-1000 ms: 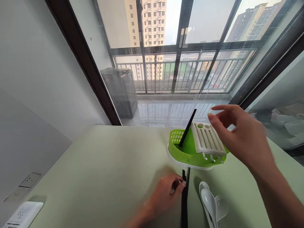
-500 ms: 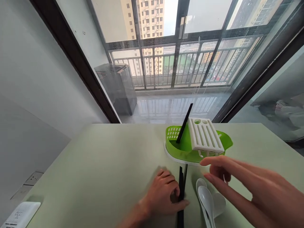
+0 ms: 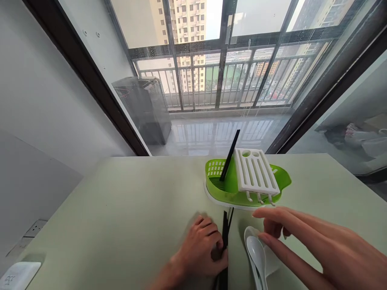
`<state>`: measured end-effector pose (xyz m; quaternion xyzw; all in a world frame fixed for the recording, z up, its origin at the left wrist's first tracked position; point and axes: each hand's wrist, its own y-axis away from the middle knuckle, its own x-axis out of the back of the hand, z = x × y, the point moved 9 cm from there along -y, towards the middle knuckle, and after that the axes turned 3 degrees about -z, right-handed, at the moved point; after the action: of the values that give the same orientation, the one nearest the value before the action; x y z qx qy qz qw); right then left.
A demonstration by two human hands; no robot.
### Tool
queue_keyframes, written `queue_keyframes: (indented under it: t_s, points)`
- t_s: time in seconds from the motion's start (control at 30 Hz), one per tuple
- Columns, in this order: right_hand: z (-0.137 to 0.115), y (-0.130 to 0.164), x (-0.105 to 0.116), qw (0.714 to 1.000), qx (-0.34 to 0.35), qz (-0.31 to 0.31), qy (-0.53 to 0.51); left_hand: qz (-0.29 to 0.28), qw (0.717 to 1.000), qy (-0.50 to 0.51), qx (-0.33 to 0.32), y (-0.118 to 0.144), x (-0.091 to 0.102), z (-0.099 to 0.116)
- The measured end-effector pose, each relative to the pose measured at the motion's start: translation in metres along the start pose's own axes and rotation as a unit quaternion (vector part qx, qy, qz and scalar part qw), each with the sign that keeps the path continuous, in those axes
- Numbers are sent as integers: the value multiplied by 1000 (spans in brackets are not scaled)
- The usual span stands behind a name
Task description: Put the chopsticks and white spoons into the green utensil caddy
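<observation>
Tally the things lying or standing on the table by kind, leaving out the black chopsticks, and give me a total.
Oval green plastic basket: 1
White slotted plastic panel with hooks: 1
Glossy white spoons, one partly hidden: 3
Flat white device with a display: 1
Total: 6

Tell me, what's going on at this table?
A person has their left hand at some black chopsticks lying on the pale table, though how firmly it grips them is hard to tell. The right hand, thumb and forefinger parted, is by the white spoons, with nothing visible in its grasp. Beyond the hands sits a green basket, with at least one black chopstick leaning up inside it and a white slotted rack on top.
</observation>
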<state>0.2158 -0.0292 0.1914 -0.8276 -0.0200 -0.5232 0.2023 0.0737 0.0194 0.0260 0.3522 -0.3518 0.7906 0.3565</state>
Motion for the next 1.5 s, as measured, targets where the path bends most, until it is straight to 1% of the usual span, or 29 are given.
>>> queue_keyframes:
  t_s: [0.2, 0.37, 0.5, 0.63, 1.0, 1.27, 1.5]
  points:
    - [-2, 3, 0, 1000, 1, -6, 7, 11, 1000, -4, -5, 1, -1, -2]
    - [-5, 4, 2, 1000, 9, 3, 16, 26, 1000, -1, -2, 2, 0, -3]
    - [-12, 1, 4, 999, 23, 15, 22, 39, 999, -15, -19, 2, 3, 2]
    - [-17, 0, 3, 999, 27, 11, 27, 51, 998, -29, -24, 2, 6, 4]
    - [-18, 5, 1, 999, 35, 8, 38, 54, 997, -61, 10, 3, 5, 0]
    - [-22, 7, 1, 999, 36, 8, 31, 66, 996, -55, 0, 1, 7, -2]
    - [-26, 4, 6, 999, 38, 32, 16, 43, 998, -40, 11, -1, 5, -4]
